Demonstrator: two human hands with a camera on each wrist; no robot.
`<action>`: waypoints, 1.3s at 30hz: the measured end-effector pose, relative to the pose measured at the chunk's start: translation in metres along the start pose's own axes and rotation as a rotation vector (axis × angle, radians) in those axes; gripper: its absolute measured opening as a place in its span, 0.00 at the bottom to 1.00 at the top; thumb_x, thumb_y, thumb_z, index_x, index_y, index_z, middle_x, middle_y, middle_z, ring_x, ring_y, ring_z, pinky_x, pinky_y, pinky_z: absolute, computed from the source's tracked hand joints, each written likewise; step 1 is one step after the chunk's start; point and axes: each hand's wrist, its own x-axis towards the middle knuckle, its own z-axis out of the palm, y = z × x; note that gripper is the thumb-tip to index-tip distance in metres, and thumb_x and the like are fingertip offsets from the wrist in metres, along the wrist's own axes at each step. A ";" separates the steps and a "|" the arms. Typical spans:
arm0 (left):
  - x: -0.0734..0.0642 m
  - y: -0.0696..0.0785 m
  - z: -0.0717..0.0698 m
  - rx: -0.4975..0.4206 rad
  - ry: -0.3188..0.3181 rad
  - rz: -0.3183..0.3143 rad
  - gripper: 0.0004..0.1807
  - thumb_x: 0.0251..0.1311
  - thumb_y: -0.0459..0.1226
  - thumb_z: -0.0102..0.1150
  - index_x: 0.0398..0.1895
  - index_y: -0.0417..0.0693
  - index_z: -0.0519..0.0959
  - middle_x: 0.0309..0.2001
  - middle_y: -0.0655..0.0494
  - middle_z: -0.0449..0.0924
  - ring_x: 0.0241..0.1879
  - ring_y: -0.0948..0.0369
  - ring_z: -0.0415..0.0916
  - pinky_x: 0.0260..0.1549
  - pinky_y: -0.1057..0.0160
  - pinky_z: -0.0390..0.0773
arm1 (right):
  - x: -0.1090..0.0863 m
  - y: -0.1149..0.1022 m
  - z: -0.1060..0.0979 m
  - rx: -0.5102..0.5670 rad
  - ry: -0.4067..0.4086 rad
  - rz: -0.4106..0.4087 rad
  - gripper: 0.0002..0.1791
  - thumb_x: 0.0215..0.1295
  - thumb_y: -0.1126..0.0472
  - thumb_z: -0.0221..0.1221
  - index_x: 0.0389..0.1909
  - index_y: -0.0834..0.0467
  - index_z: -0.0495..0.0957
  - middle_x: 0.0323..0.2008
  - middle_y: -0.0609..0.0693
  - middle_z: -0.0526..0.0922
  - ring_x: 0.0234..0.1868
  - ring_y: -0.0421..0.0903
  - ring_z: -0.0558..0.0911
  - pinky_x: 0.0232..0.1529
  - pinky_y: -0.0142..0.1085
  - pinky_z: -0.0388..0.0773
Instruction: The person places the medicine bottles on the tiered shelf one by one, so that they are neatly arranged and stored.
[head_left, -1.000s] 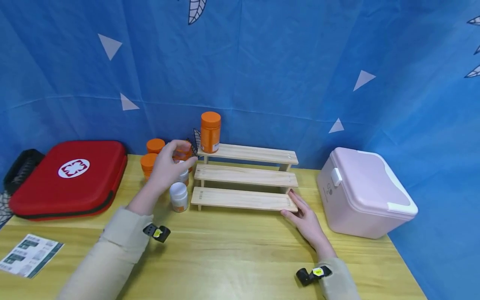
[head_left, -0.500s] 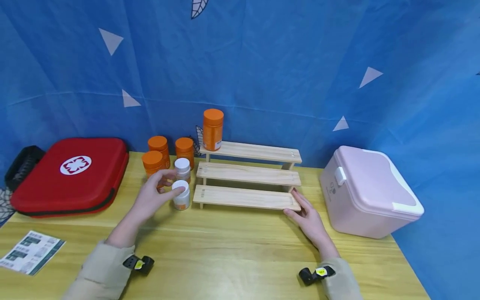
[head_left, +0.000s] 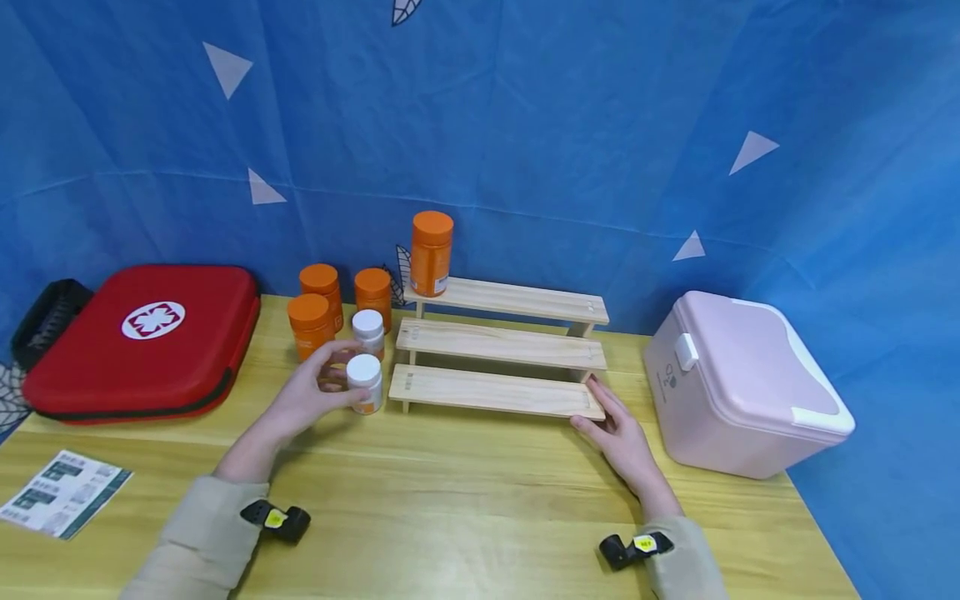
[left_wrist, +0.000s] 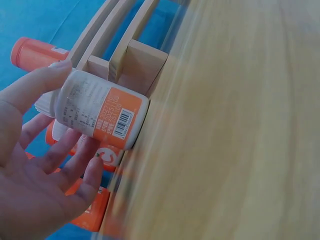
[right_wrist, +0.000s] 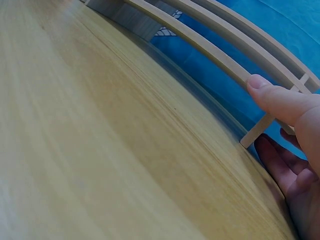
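Apparently only one orange bottle (head_left: 431, 257) is done, atop the rack (head_left: 502, 344); three orange jars (head_left: 310, 323) and two white bottles (head_left: 368, 325) remain left of it. The left hand (head_left: 303, 400) grasps the nearer white bottle (head_left: 364, 379); the right hand (head_left: 624, 443) grips the rack's right end.

From head: high in front of rack (head_left: 501, 343), facing forward and down, taking in all. From left wrist: close, rolled sideways, at rack's left end, shared with head view. From right wrist: close, at rack's right end, looking leftward along it.
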 end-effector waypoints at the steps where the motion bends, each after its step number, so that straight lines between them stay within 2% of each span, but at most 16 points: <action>1: 0.001 0.000 0.001 -0.002 -0.005 -0.002 0.37 0.52 0.37 0.71 0.65 0.44 0.65 0.55 0.43 0.70 0.48 0.48 0.73 0.48 0.53 0.74 | 0.000 0.000 0.000 0.000 0.002 0.001 0.41 0.61 0.46 0.62 0.73 0.48 0.56 0.74 0.50 0.50 0.73 0.48 0.50 0.65 0.33 0.55; 5: 0.004 0.001 0.003 -0.004 -0.019 -0.006 0.36 0.53 0.36 0.70 0.65 0.44 0.66 0.56 0.43 0.70 0.48 0.48 0.72 0.49 0.52 0.72 | -0.001 0.001 -0.002 0.002 0.009 0.008 0.41 0.61 0.47 0.62 0.73 0.48 0.56 0.74 0.50 0.50 0.73 0.48 0.50 0.65 0.32 0.55; 13: 0.008 0.002 0.004 0.015 -0.018 -0.018 0.32 0.54 0.37 0.69 0.63 0.43 0.69 0.57 0.43 0.72 0.49 0.48 0.71 0.49 0.52 0.71 | -0.003 0.001 -0.004 -0.002 0.020 0.022 0.41 0.61 0.46 0.62 0.73 0.47 0.56 0.74 0.51 0.50 0.73 0.49 0.50 0.65 0.39 0.55; 24: 0.008 0.008 0.004 0.044 0.029 -0.020 0.31 0.52 0.36 0.71 0.60 0.42 0.72 0.54 0.43 0.74 0.46 0.49 0.72 0.45 0.54 0.73 | -0.002 -0.001 -0.006 0.007 0.016 0.008 0.41 0.62 0.47 0.62 0.73 0.48 0.56 0.74 0.53 0.50 0.73 0.50 0.51 0.66 0.39 0.55; 30: 0.003 0.020 -0.001 0.094 0.084 0.042 0.28 0.52 0.35 0.71 0.58 0.41 0.74 0.49 0.44 0.76 0.43 0.50 0.72 0.43 0.56 0.73 | 0.000 -0.002 -0.004 0.017 0.014 -0.018 0.41 0.62 0.49 0.62 0.73 0.51 0.56 0.73 0.55 0.51 0.72 0.53 0.51 0.66 0.41 0.55; 34: -0.003 0.031 -0.004 0.114 0.128 0.054 0.29 0.52 0.39 0.71 0.58 0.44 0.74 0.48 0.46 0.76 0.43 0.53 0.71 0.41 0.60 0.73 | 0.001 -0.001 -0.001 0.025 0.003 -0.023 0.41 0.61 0.49 0.63 0.73 0.51 0.57 0.73 0.54 0.52 0.72 0.51 0.52 0.65 0.39 0.56; 39: -0.003 0.045 0.000 0.106 0.146 0.096 0.29 0.50 0.40 0.73 0.56 0.47 0.75 0.46 0.49 0.77 0.41 0.54 0.72 0.38 0.63 0.74 | -0.001 -0.001 -0.001 0.038 0.005 -0.015 0.41 0.61 0.48 0.63 0.73 0.50 0.57 0.73 0.52 0.52 0.72 0.49 0.53 0.64 0.35 0.56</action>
